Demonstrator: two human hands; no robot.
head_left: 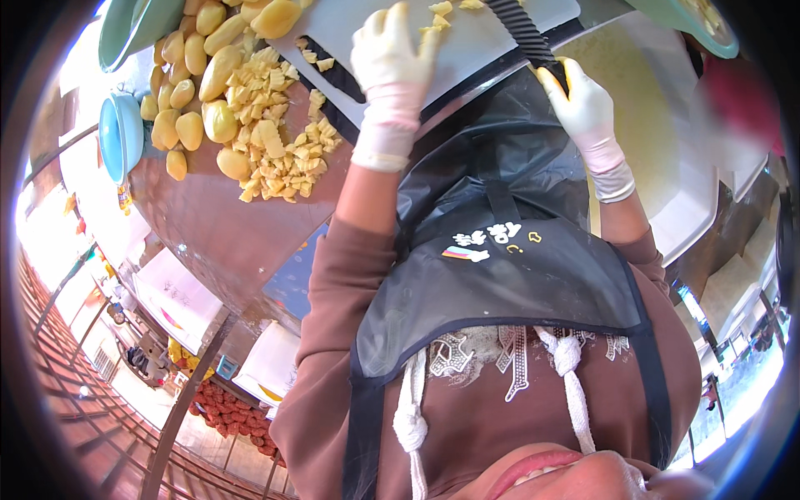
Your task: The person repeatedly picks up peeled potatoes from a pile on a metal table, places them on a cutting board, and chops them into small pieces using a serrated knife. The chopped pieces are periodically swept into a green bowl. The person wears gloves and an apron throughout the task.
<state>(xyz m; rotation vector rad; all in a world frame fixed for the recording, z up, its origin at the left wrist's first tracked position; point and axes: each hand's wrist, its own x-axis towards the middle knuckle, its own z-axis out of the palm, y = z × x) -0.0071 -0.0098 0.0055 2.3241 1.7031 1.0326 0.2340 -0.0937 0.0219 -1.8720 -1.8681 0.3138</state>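
Observation:
My right hand [585,104], in a white glove, grips the handle of a crinkle-cut knife [521,32] with a dark ridged blade. The blade slants over the right part of a pale cutting board [492,62]. Over the board's left part is my left hand [390,52], also gloved, its fingers stretched out and the thumb apart, holding nothing that I can see. A few cut potato pieces [440,12] lie on the board just beyond its thumb. Left of the board, chopped crinkled potato chunks [275,133] are heaped beside whole peeled potatoes [218,73].
A green basin [137,33] and a blue bowl [122,137] stand at the table's far left. On my right is a large white tub [667,125] with cloudy liquid; a green bowl [704,25] sits beyond it. Red sacks [233,417] are piled at lower left.

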